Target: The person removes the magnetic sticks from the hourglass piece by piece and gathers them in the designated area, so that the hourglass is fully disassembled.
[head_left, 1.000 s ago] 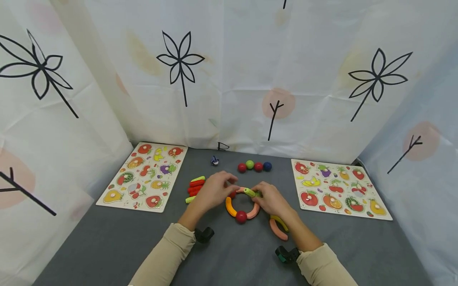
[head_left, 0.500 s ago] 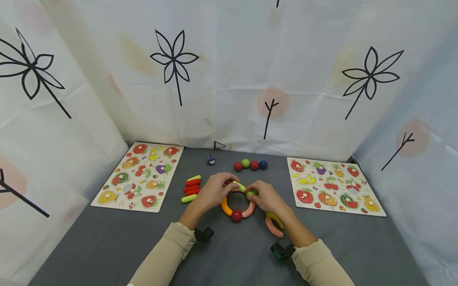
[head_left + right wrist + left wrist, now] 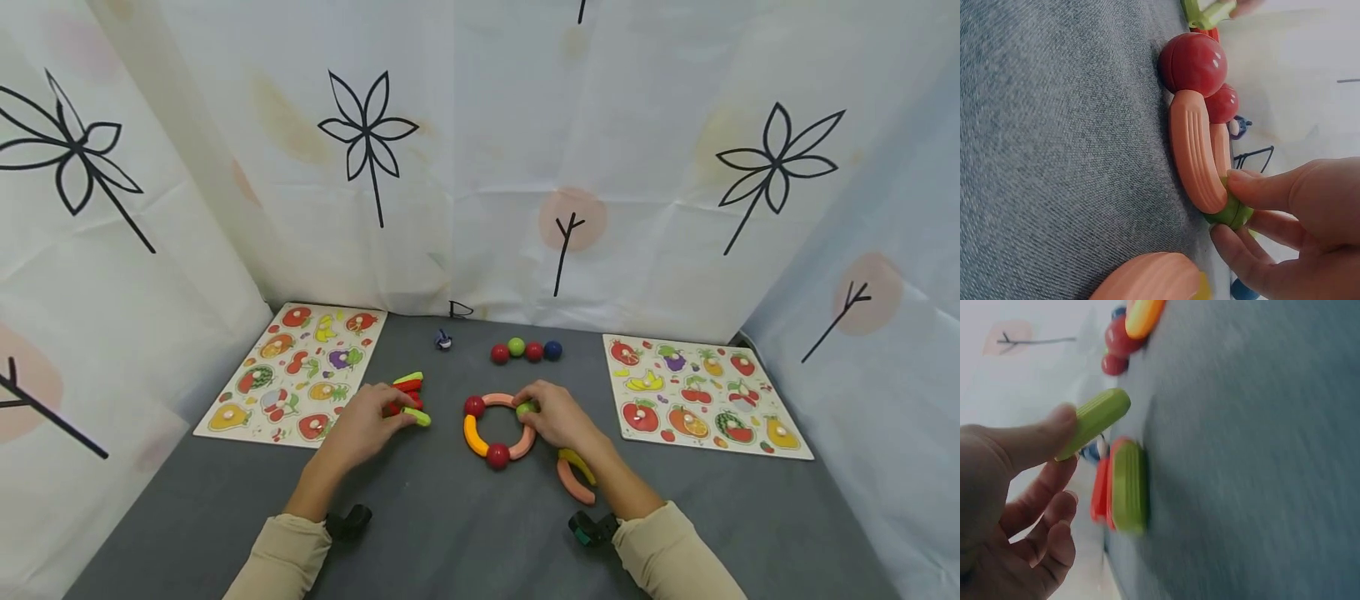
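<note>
My left hand pinches a short green ribbed rod between thumb and forefinger, above a stack of red rods and another green rod. The right hand holds a green ball between thumb and fingers at the ring's upper right. Around the ring lie a red ball at the front, a second red ball at upper left, an orange curved piece and two salmon curved pieces. The right fingers partly hide the green ball.
A yellow curved piece and a loose salmon one lie by the right wrist. Behind stand a row of balls and a small blue-and-white figure. Fruit boards lie left and right.
My left hand has moved left from the ring to the rod stack, carrying the green rod away. The right hand stays at the ring, holding the green ball.
</note>
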Tool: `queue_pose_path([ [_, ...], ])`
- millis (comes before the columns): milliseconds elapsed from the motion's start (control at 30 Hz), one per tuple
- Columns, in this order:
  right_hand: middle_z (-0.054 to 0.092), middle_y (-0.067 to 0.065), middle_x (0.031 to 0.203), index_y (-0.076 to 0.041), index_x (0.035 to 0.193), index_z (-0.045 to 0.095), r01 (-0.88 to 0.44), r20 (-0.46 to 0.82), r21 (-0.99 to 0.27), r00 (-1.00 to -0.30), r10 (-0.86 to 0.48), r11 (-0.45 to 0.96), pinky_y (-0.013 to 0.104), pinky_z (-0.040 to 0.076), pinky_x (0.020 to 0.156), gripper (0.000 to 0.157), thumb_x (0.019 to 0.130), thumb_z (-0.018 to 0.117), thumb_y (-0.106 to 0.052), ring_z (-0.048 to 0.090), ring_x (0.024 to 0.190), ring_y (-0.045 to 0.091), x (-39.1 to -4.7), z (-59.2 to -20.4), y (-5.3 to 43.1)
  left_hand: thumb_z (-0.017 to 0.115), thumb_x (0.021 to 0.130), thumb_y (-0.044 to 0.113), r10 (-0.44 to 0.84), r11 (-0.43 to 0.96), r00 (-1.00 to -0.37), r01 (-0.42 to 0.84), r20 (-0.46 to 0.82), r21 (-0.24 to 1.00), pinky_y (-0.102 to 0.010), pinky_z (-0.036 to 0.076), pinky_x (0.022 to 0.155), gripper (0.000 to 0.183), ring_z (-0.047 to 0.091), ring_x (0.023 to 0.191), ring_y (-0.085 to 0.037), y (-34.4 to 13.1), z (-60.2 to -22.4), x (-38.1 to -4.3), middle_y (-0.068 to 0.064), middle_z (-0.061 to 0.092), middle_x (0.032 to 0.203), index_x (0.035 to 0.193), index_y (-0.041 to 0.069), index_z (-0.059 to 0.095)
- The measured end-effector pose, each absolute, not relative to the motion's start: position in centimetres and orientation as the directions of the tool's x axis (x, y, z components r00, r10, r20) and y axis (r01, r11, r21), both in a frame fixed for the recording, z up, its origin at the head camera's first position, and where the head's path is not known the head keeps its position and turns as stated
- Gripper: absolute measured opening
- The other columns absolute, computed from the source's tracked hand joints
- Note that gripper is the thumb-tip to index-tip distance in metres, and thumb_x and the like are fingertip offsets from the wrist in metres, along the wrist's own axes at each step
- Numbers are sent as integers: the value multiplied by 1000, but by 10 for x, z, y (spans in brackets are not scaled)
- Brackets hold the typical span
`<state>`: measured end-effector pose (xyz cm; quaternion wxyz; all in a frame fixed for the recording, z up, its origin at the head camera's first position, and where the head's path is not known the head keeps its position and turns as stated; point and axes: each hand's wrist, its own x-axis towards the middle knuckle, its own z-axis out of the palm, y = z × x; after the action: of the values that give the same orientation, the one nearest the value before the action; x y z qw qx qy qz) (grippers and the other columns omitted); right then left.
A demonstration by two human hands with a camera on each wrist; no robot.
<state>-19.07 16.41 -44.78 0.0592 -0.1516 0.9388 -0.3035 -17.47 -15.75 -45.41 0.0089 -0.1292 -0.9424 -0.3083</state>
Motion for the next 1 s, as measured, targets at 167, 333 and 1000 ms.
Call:
queue_pose_path([
  [167,70,10,115,-8,117,73,-240,2,-609,-953,-302,756,39,55,86,23,93,73,-8,62,93,19,-194,-447,163,83,86,21,257,808,-966,229,25,543,-33,48,78,16,55,91,-18,-169,-455,-171,1,66,98,100,19,75],
  [333,69,13,116,-3,122,68,-191,3,-618,-971,-241,763,43,57,90,32,93,75,-15,66,101,25,-196,-445,166,86,82,17,272,832,-962,235,0,503,-35,50,80,21,55,88,-17,-171,-456,-171,0,67,97,100,16,75],
  [1000,36,-3,55,-12,63,48,-13,-116,-480,-990,-78,877,24,28,46,40,91,74,-24,41,46,15,-177,-446,142,71,97,29,267,786,-962,177,-66,593,-38,55,89,35,57,99,-21,-66,-452,-198,-9,62,119,128,15,68],
])
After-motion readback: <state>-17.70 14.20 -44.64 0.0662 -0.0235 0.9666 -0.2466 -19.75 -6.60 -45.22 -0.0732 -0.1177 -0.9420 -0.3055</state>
